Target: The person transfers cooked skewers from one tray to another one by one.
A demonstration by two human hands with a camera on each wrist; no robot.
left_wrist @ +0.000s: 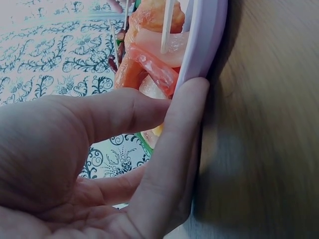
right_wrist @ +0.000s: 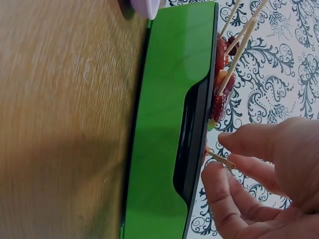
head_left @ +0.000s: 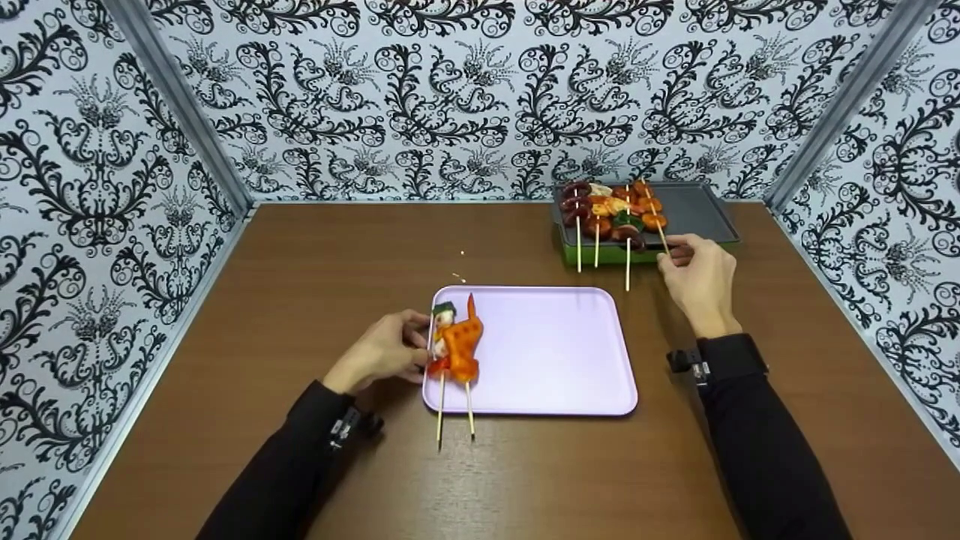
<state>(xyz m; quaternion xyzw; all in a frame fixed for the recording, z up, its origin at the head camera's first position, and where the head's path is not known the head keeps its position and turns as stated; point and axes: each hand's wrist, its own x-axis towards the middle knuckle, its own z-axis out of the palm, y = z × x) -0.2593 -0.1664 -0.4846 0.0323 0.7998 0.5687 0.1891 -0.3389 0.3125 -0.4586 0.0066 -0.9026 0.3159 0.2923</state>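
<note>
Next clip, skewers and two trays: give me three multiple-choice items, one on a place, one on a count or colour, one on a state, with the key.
1. Where does the pink tray lie?
A. Mid-table, near the person
B. On the grill
C. Against the left wall

2. How many skewers lie at the pink tray's left edge?
A. Two
B. Four
C. None

3. What is the right hand doing?
A. Resting flat on the table
B. Pinching a skewer stick at the green grill
C. Lifting the pink tray

Key: A, it sits centrally before the arms; A, two sticks overhang beside the left hand; B, thumb and finger close on a stick.
</note>
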